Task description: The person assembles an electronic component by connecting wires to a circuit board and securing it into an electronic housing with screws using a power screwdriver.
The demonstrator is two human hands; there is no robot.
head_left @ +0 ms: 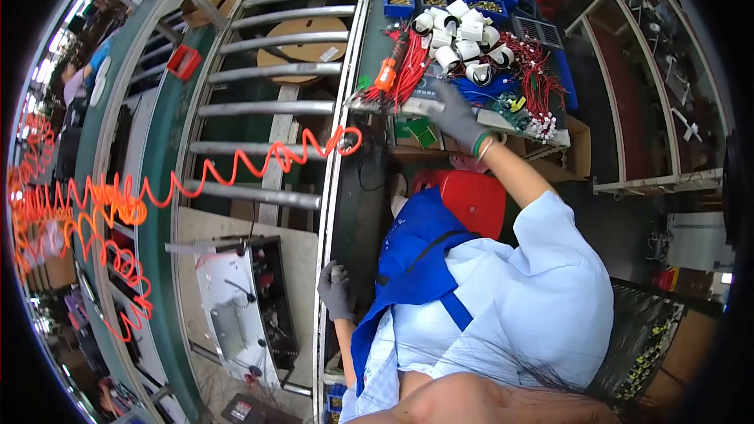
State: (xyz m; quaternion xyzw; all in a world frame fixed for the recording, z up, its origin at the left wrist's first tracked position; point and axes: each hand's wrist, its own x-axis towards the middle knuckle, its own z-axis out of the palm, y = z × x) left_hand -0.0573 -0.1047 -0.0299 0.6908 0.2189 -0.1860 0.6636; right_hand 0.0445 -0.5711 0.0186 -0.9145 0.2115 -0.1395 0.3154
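Observation:
My right hand, in a grey glove, reaches over the front edge of the workbench at the upper right. Its fingers are stretched out, and nothing shows in them. Beside it are a bundle of red wires, blue wires and a green circuit board. White round parts lie heaped just beyond. My left hand, gloved in grey too, is at the metal rail of the roller conveyor. Its fingers are curled, and whatever they may hold is hidden.
An orange-handled tool lies by the red wires. Blue bins of small parts stand farther back. On the conveyor sit an open metal housing and a cardboard disc. An orange coiled hose crosses the rollers. A red stool stands beside me.

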